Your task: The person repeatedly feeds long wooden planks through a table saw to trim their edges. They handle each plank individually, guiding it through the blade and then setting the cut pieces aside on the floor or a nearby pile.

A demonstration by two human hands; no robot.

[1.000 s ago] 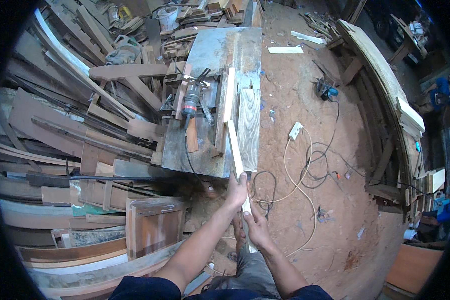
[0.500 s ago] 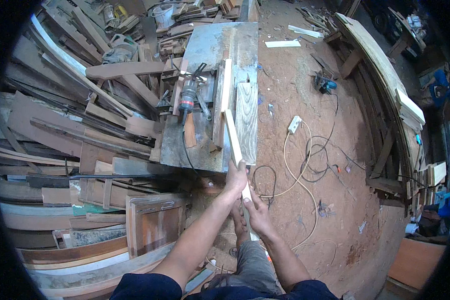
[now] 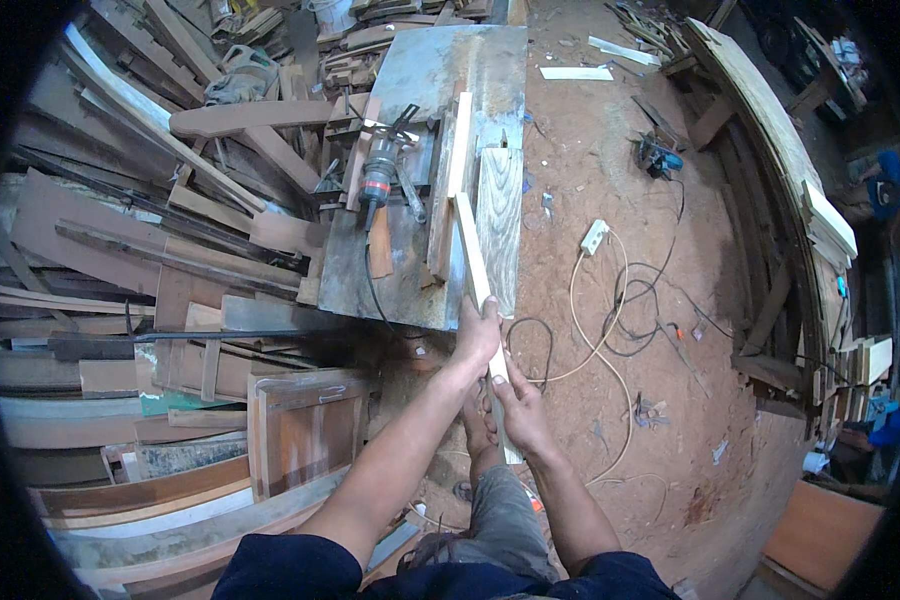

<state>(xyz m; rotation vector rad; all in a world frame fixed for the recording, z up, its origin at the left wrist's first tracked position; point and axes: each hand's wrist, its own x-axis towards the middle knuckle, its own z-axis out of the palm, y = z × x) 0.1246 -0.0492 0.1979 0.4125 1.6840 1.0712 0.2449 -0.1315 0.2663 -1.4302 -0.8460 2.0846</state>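
Note:
A long pale wooden strip [image 3: 475, 255] slants from the worktable down to just in front of my legs. My left hand [image 3: 478, 335] is closed around it by the table's near edge. Lower down, my right hand [image 3: 522, 408] grips the same strip, thumb on top. The strip's far end meets the near end of a second pale strip [image 3: 461, 135], which lies along a brown wooden fence [image 3: 439, 215] on the table. Right of them, a grained grey-brown board [image 3: 499, 220] lies flat.
On the worktable [image 3: 425, 75] a corded power tool with a red ring [image 3: 379, 172] sits left of the fence. Stacked timber [image 3: 120, 250] fills the left side. Cables and a white socket block [image 3: 594, 238] lie on the dirt floor, with a blue power tool [image 3: 658, 157] beyond.
My view has shifted a little, so the table appears higher in the picture. Both hands keep their hold on the strip; any forward slide of it is too slight to tell.

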